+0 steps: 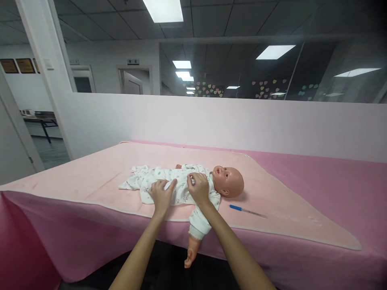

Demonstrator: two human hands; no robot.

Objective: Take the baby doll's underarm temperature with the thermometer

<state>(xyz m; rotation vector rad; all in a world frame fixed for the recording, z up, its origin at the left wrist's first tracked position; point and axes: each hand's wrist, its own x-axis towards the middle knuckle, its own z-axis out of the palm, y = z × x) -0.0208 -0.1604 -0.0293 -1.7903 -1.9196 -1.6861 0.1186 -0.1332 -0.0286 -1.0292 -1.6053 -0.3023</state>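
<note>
Evidently, the doll (183,183) lies face up along the near edge of the pink-covered table (320,181), head toward the right end, its near arm (193,245) reaching out past that edge. Both hands are on its white printed gown (181,196): the left hand (161,195) sits low on the front, thumb and fingers spread, gripping nothing; the right hand (199,188) curls at the chest, and I cannot tell whether it pinches cloth. A thin stick (246,210) with a blue end lies below the head (a stray elbow might send it off the near edge). Everything rests on a pale mat (99,173). The right forearm (238,245) snagging that outstretched arm could drag the doll over; a hard tug could ruck the mat.
</note>
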